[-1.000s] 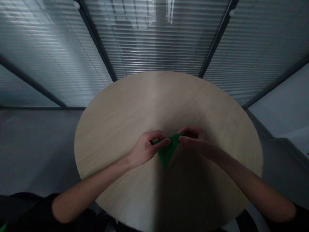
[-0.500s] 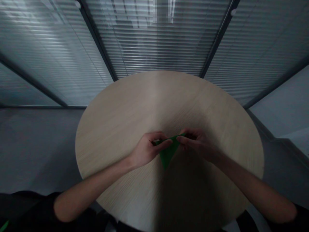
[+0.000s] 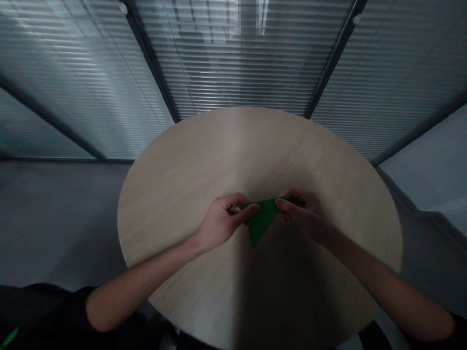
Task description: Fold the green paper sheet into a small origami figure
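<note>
The left hand (image 3: 222, 221) pinches the left corner of a green paper triangle (image 3: 261, 221), and the right hand (image 3: 304, 214) pinches its right corner. The paper's point hangs down between them, above a round wooden table (image 3: 204, 160).

There is just one view — a camera on the person's head, looking forward and down at the round table (image 3: 204, 160), close up, blinds across the top of the frame.

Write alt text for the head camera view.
Two bare hands, left hand and right hand, pinch the top corners of a green triangular folded paper, point down, over a round light wooden table. Closed grey window blinds stand behind.
</note>
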Motion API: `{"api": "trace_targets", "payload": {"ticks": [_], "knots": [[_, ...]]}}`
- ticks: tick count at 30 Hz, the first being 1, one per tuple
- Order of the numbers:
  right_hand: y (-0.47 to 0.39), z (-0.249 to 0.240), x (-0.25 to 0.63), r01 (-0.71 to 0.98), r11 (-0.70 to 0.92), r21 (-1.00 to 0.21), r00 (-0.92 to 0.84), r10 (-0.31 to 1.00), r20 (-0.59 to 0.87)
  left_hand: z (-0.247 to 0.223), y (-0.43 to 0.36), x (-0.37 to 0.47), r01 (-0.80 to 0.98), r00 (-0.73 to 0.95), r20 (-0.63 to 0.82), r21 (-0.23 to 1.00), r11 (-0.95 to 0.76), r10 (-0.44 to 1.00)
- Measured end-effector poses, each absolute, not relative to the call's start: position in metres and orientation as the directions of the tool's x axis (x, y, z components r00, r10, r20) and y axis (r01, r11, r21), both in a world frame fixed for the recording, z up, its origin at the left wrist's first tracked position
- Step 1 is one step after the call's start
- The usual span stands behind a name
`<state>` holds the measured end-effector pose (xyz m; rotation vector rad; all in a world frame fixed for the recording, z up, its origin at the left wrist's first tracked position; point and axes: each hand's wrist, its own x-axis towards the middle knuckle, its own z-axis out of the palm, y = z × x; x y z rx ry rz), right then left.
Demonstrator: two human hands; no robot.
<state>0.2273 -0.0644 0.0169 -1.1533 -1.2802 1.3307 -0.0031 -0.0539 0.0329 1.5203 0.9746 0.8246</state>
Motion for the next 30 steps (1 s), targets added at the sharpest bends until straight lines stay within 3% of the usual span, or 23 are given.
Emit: {"api": "trace_targets", "payload": {"ticks": [30], "knots": [[-0.0649,0.0167,0.2252,-0.005,-0.077,-0.997,-0.218,0.973,-0.074,0.0309,-0.0525,-0.0028,0.145,0.439,-0.031,0.989,-0.037,0.898]]}}
